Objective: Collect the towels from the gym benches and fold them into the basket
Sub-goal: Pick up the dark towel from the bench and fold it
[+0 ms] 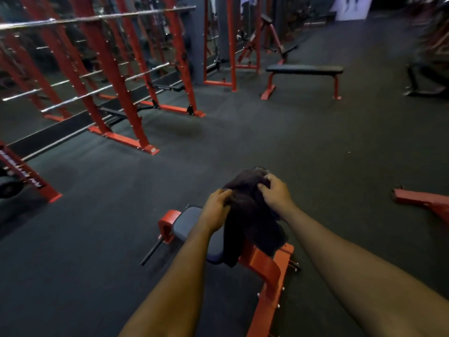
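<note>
While left hand (pixel 216 210) and right hand (pixel 275 193) both clutch the bunched dark towel (pixel 250 222), its tail hangs over the grey-padded table (pixel 187 222).

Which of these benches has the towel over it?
The near grey-padded, red-framed bench: the left hand and right hand grip a dark towel hanging over it. The far black-padded flat bench lies bare.

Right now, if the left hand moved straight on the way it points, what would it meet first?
The left hand grips the dark towel, so that comes first. Beyond it the line looks free over bare floor toward the far flat bench, though depth is unclear.
</note>
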Motion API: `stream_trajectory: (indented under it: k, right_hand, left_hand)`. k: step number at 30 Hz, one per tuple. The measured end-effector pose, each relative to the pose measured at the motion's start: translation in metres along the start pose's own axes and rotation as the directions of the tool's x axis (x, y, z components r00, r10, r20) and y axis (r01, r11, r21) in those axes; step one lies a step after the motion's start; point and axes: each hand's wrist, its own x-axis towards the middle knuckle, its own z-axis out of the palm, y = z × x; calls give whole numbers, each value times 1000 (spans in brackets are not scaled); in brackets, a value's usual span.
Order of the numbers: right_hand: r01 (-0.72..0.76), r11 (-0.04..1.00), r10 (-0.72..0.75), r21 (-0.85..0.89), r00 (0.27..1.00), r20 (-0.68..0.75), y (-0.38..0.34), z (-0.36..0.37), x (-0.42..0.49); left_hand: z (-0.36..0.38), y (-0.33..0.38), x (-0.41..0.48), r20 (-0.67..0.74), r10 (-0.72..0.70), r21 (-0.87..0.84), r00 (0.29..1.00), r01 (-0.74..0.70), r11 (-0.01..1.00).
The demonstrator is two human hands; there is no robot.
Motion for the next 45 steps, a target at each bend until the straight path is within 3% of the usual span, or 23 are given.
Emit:
stream_trajectory:
  k: [2, 8, 11, 13, 15, 17, 19, 21, 24, 28, 31, 37, 40, 45]
  right_hand:
    - [-9, 1000, 8, -20, 999, -50, -9, 3, -3]
    - [48, 999, -43, 22, 982, -184, -71, 27, -25]
    - [228, 972, -234, -55, 933, -274, -107, 55, -37]
    - [308, 951, -308, -23, 941, -142, -128, 75, -53]
    - [220, 964, -246, 148, 950, 193, -151, 94, -75]
    - [77, 986, -140, 151, 867, 477, -167, 111, -91]
    - [37, 987, -117, 154, 827, 550, -175, 132, -102]
    - [56, 990, -111, 126, 864, 490, -178, 150, -104]
    - [201, 971, -155, -127, 940, 303, -179, 163, -99]
    - [174, 977, -156, -127, 977, 145, -177, 152, -81]
    - [169, 945, -151, -279, 985, 85, -182, 138, -66]
    - [138, 983, -117, -124, 979, 166, -173, 127, -58]
    - [19, 1000, -15, -19, 977, 213, -169, 123, -57]
    - [-14, 990, 62, -139, 935, 349, -188, 109, -57]
  left_hand:
    - [-17, -2, 1, -29, 59, 31, 998, -59, 998]
    - [-102, -23, -9, -207, 109, -113, 972, -134, 985]
    - [-150, -40, -18, -234, 33, -102, 972, -58, 993]
    - [-171, -46, -21, -217, -12, -39, 976, 3, 999]
    - [-188, -47, -27, -188, -55, -8, 981, 54, 998]
    - [-202, -47, -34, -184, -73, -8, 980, 73, 997]
    - [-216, -48, -42, -184, -78, 3, 980, 80, 997]
    - [-228, -51, -50, -171, -85, 4, 982, 87, 996]
    - [-252, -62, -62, -108, -129, 32, 986, 134, 990]
    - [-284, -83, -79, 90, -228, 269, 969, 197, 943]
    - [-292, -95, -95, 116, -272, 325, 955, 222, 919]
    - [-296, -88, -108, 90, -214, 41, 973, 211, 977]
    - [-302, -93, -108, 60, -216, 67, 975, 212, 975]
    - [-306, -97, -109, 56, -248, 102, 967, 242, 965]
